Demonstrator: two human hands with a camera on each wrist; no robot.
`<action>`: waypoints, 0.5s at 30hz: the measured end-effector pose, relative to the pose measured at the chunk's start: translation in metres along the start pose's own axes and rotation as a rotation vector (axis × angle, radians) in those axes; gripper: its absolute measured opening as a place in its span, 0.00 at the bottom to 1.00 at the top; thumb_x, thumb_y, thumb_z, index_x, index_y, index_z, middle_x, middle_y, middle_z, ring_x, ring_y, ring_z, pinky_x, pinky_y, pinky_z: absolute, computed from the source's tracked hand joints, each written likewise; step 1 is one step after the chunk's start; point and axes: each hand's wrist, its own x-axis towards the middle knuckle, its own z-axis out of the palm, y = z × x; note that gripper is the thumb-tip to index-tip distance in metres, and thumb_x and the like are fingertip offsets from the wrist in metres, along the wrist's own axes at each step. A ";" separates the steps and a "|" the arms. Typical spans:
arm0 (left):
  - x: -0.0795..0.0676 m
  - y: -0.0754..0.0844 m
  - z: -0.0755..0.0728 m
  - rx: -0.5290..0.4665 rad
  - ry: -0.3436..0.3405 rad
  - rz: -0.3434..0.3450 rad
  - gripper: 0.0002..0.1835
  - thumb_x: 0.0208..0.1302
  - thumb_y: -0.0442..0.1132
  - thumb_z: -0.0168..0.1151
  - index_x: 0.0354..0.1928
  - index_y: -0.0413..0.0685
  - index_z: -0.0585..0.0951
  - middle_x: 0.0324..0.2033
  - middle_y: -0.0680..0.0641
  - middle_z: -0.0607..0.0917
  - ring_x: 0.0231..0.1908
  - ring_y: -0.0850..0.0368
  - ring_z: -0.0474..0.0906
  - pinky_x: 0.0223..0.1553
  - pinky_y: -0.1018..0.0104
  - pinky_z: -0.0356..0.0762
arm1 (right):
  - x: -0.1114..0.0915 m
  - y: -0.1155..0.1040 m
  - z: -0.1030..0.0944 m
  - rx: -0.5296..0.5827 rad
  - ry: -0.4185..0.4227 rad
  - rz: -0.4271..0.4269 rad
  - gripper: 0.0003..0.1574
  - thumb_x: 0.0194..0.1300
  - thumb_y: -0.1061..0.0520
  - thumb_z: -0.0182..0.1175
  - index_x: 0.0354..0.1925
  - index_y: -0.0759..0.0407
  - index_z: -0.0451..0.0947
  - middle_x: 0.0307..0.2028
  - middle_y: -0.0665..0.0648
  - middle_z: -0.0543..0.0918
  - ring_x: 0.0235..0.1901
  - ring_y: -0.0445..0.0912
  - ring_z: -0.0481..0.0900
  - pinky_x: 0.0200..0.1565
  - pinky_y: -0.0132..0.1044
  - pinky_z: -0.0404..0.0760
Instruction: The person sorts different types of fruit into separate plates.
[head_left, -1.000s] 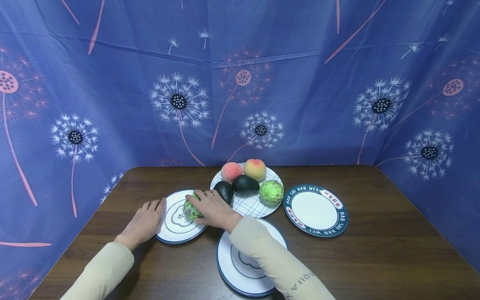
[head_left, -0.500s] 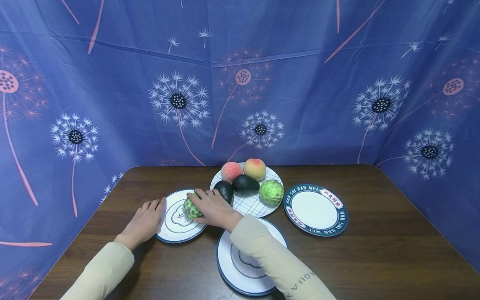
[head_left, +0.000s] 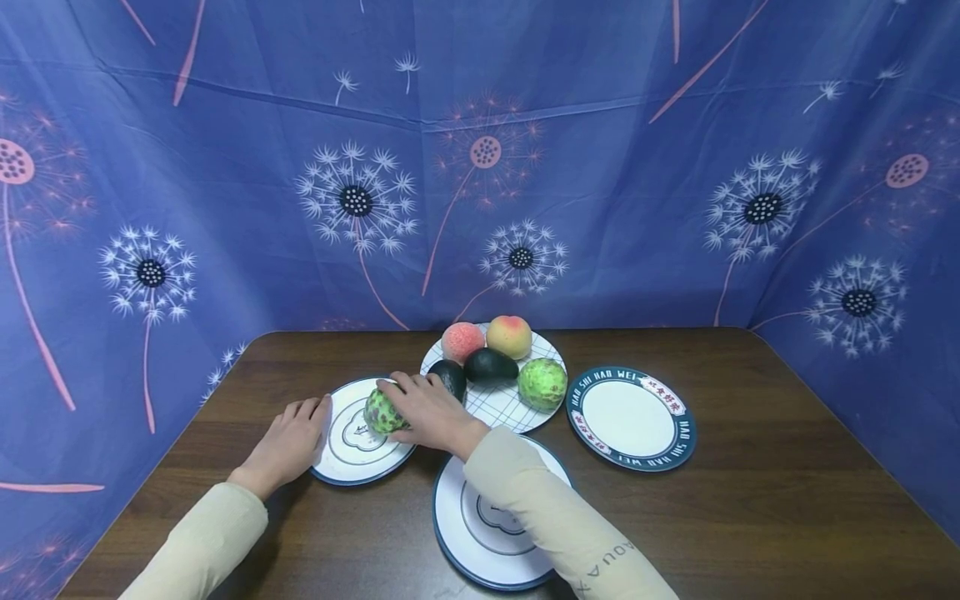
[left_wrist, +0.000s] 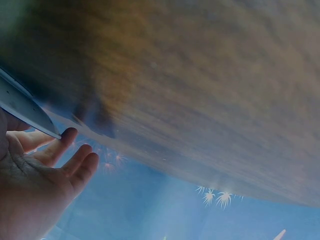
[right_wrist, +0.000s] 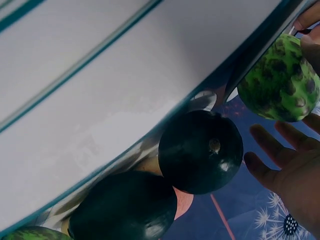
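In the head view a mottled green fruit [head_left: 382,411] sits on a white plate with a blue rim [head_left: 351,467] at the left. My right hand [head_left: 435,412] reaches over from the right and holds the fruit between thumb and fingers. In the right wrist view, dark blotches mark the green fruit [right_wrist: 280,80], and the lower fingers [right_wrist: 270,145] stand apart from it. My left hand [head_left: 281,446] rests with loose fingers at the left plate's rim; its fingers [left_wrist: 70,137] lie against the plate edge [left_wrist: 30,112] in the left wrist view.
Behind, a grid-patterned plate [head_left: 501,408] carries two dark avocados [head_left: 491,367], two peaches [head_left: 510,337] and another green fruit [head_left: 543,384]. Stacked white plates [head_left: 487,558] stand in front, under my right sleeve. A teal-rimmed plate [head_left: 632,419] lies right on the wooden table [head_left: 765,492].
My right hand has shifted very slightly to the right and back, uncovering a little more of the green fruit. The left hand and the plates stay as they were.
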 end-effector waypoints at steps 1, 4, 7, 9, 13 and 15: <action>0.000 0.000 0.000 0.000 -0.001 -0.001 0.27 0.61 0.34 0.52 0.61 0.30 0.63 0.53 0.30 0.71 0.54 0.32 0.66 0.52 0.40 0.67 | 0.000 0.001 0.000 0.004 0.001 0.001 0.49 0.55 0.35 0.59 0.68 0.49 0.53 0.63 0.54 0.64 0.59 0.50 0.68 0.61 0.49 0.65; -0.001 0.000 0.000 -0.002 -0.001 0.000 0.27 0.61 0.34 0.53 0.61 0.30 0.63 0.53 0.30 0.71 0.53 0.32 0.66 0.52 0.40 0.67 | -0.002 0.003 -0.002 0.016 0.018 0.003 0.48 0.55 0.35 0.58 0.68 0.49 0.53 0.63 0.54 0.64 0.60 0.49 0.67 0.61 0.49 0.65; -0.001 0.001 0.000 -0.003 0.002 -0.001 0.27 0.61 0.34 0.52 0.61 0.30 0.63 0.53 0.30 0.71 0.53 0.32 0.67 0.51 0.40 0.67 | -0.006 0.007 -0.005 0.013 0.052 -0.001 0.47 0.56 0.34 0.58 0.67 0.50 0.55 0.63 0.54 0.65 0.60 0.49 0.67 0.61 0.48 0.65; -0.001 0.001 0.000 -0.003 0.009 0.001 0.26 0.61 0.34 0.52 0.61 0.30 0.63 0.53 0.30 0.72 0.53 0.32 0.67 0.51 0.40 0.67 | -0.008 0.011 -0.006 -0.003 0.073 -0.003 0.46 0.56 0.34 0.56 0.67 0.50 0.56 0.62 0.54 0.65 0.59 0.48 0.68 0.60 0.48 0.66; -0.001 0.001 0.000 -0.003 0.015 0.006 0.26 0.62 0.35 0.52 0.61 0.30 0.63 0.53 0.30 0.72 0.53 0.32 0.67 0.51 0.40 0.67 | -0.013 0.019 -0.009 -0.035 0.107 -0.003 0.45 0.57 0.33 0.55 0.66 0.51 0.57 0.62 0.53 0.67 0.58 0.48 0.70 0.60 0.48 0.66; -0.001 0.001 0.000 -0.004 0.014 0.007 0.26 0.62 0.35 0.52 0.61 0.30 0.63 0.53 0.30 0.72 0.53 0.32 0.67 0.51 0.40 0.67 | -0.016 0.023 -0.011 -0.033 0.116 0.001 0.44 0.58 0.34 0.55 0.66 0.51 0.58 0.62 0.54 0.67 0.58 0.48 0.69 0.61 0.49 0.65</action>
